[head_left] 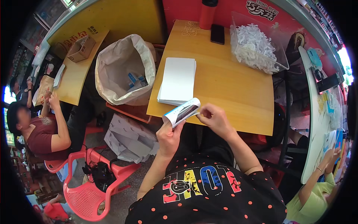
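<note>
A curled printed sheet (pixel 180 113), with blue and dark picture areas on white, stands over the near edge of the wooden table (pixel 235 100). My left hand (pixel 169 139) is closed around its lower end. My right hand (pixel 217 120) pinches at the sheet's right edge, thumb and fingertips together. What exactly lies between those fingertips is too small to make out. Just beyond the curled sheet rests a neat stack of white paper (pixel 179 77), slightly uneven along its near left corner.
A clear bin (pixel 280 61) heaped with white paper strips (pixel 255 43) stands at the far right, near a black phone (pixel 217 34), red bottle (pixel 208 15) and rubber bands (pixel 190 28). An open white sack (pixel 106 84) is left of the table. Co-workers sit on both sides.
</note>
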Tool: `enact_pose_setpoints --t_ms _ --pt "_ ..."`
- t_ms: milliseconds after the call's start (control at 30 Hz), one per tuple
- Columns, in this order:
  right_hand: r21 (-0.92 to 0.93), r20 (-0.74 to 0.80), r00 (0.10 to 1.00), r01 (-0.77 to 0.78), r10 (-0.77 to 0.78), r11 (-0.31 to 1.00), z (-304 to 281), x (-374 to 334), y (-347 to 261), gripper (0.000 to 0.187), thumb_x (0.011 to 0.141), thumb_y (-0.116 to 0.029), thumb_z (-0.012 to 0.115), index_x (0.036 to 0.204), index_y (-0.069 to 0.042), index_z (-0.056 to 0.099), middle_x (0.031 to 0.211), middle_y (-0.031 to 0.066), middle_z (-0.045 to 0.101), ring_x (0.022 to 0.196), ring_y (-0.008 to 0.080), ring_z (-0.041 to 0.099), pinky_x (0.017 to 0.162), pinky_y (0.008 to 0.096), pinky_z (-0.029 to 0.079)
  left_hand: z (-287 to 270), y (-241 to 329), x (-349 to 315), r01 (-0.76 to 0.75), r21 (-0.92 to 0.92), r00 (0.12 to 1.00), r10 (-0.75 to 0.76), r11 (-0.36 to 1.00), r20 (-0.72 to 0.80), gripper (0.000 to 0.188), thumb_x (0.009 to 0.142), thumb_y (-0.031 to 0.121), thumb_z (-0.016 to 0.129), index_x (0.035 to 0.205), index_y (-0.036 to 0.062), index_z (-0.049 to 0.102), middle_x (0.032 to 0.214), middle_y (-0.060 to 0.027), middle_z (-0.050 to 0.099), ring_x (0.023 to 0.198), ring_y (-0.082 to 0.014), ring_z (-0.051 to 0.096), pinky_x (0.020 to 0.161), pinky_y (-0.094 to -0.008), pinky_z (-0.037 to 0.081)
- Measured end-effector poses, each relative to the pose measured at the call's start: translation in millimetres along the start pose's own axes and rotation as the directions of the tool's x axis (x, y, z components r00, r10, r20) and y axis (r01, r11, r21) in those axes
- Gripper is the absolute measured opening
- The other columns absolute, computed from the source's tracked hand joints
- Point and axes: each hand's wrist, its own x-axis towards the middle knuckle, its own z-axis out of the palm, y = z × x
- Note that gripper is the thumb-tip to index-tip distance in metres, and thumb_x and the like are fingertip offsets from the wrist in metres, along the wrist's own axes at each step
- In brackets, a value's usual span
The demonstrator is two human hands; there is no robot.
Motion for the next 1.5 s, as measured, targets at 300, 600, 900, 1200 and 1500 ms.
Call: enact_pose_setpoints --t_ms 300,600,900,1200,1500 --pt "0.119 0.205 0.956 -0.238 0.211 0.964 -27.1 11.1 -4.0 0.022 0.085 -0.019 0.065 0.09 0.002 0.069 0.08 0.0089 0.068 0.074 0.0131 0.061 0.07 0.0282 0.048 -6.9 3.5 2.6 -0.171 0.069 0.985 0.167 0.983 0.052 0.019 0.079 0.001 0.07 0.098 -0.0017 0.067 0.089 -0.0154 0.069 0.078 -0.0274 0.068 0.066 -0.031 0.053" --pt "0.032 0.333 0.903 -0.298 0.271 0.954 -24.4 11.0 -2.2 0.023 0.087 -0.02 0.061 0.088 0.003 0.063 0.069 0.0062 0.058 0.066 0.0122 0.052 0.064 0.0285 0.044 -10.4 2.4 9.5 -0.249 0.079 0.964 0.239 0.965 0.12 0.022 0.076 0.0 0.072 0.097 -0.0003 0.067 0.092 -0.0138 0.068 0.078 -0.029 0.067 0.065 -0.0319 0.053" --pt "0.295 0.365 0.908 -0.324 0.208 0.899 -26.8 -12.9 -49.7 0.011 0.085 -0.009 0.061 0.08 0.001 0.061 0.069 -0.0033 0.054 0.065 0.0044 0.047 0.059 0.0212 0.041 -13.4 -10.8 17.4 -0.397 0.191 0.905 0.349 0.898 0.244 0.029 0.072 -0.004 0.073 0.1 -0.0025 0.066 0.092 -0.0142 0.067 0.081 -0.0308 0.066 0.067 -0.0346 0.053" --pt "0.057 -0.106 0.99 -0.087 0.093 0.995 -30.0 8.2 -37.1 0.015 0.083 -0.01 0.068 0.09 0.003 0.065 0.074 0.0018 0.058 0.061 0.0066 0.046 0.056 0.0224 0.04 -11.8 -2.4 24.4 -0.366 0.191 0.925 0.334 0.911 0.18 0.027 0.073 -0.003 0.072 0.099 -0.0021 0.066 0.095 -0.0151 0.067 0.083 -0.0312 0.066 0.068 -0.0341 0.053" --pt "-0.085 -0.104 0.981 0.152 -0.161 0.985 -10.6 9.4 -25.5 0.011 0.08 -0.007 0.07 0.085 0.002 0.065 0.075 0.0086 0.058 0.061 0.0146 0.052 0.055 0.0264 0.042 -9.6 0.8 23.9 -0.354 0.171 0.93 0.325 0.92 0.174 0.027 0.073 -0.003 0.072 0.099 -0.0024 0.066 0.095 -0.0159 0.067 0.084 -0.0319 0.066 0.07 -0.0345 0.053"
